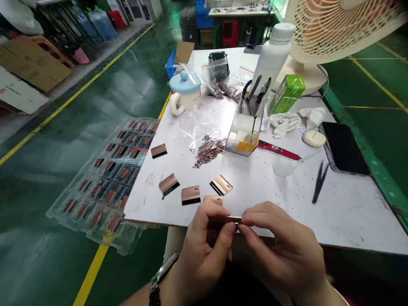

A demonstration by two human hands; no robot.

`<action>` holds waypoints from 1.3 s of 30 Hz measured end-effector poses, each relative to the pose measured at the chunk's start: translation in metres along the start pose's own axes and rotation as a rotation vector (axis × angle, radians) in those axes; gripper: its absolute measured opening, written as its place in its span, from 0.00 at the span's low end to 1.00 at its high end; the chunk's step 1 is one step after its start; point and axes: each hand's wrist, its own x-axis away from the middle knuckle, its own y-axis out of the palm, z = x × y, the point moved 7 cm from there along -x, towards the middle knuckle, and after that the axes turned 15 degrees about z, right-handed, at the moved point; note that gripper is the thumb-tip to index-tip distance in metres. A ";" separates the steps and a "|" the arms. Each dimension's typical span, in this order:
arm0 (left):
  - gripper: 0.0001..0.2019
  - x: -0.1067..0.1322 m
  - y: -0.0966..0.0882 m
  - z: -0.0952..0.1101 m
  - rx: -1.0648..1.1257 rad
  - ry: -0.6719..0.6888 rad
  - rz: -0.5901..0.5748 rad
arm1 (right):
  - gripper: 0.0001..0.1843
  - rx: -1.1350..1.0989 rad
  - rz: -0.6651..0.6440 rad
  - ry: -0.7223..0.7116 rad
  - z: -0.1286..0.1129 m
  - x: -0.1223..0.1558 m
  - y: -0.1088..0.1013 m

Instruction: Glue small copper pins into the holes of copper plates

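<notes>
Bare left hand [204, 250] and right hand [280, 248] are closed narrowly on a thin copper-coloured metal strip [230, 219], which is held just above the near edge of a white-topped table [350, 221], near similar flat copper-and-black pieces [190, 195].

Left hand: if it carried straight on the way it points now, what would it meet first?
Likely the flat copper-and-black rectangular piece just ahead of the left hand, on the white tabletop; depth is unclear.

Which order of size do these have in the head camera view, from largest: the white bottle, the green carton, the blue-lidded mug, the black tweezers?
1. The white bottle
2. The green carton and the blue-lidded mug: they look alike, so I cannot rank them
3. The black tweezers
</notes>
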 end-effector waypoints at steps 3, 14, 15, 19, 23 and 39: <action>0.09 0.006 -0.004 0.004 -0.090 0.097 -0.020 | 0.05 -0.030 -0.012 0.012 0.001 0.002 0.000; 0.10 0.007 -0.003 0.011 -0.189 0.259 0.034 | 0.08 -0.111 -0.006 0.139 0.006 0.011 0.000; 0.10 0.008 -0.003 0.011 -0.192 0.263 0.041 | 0.09 -0.120 -0.005 0.141 0.006 0.012 0.000; 0.09 0.011 -0.002 0.010 -0.193 0.273 0.023 | 0.09 -0.143 -0.009 0.152 0.006 0.015 -0.001; 0.09 0.013 -0.001 0.007 -0.147 0.213 0.021 | 0.09 -0.133 0.000 0.147 0.005 0.016 -0.002; 0.06 0.008 0.023 -0.030 0.660 -0.708 -0.102 | 0.28 -0.168 -0.065 0.051 0.018 0.024 -0.003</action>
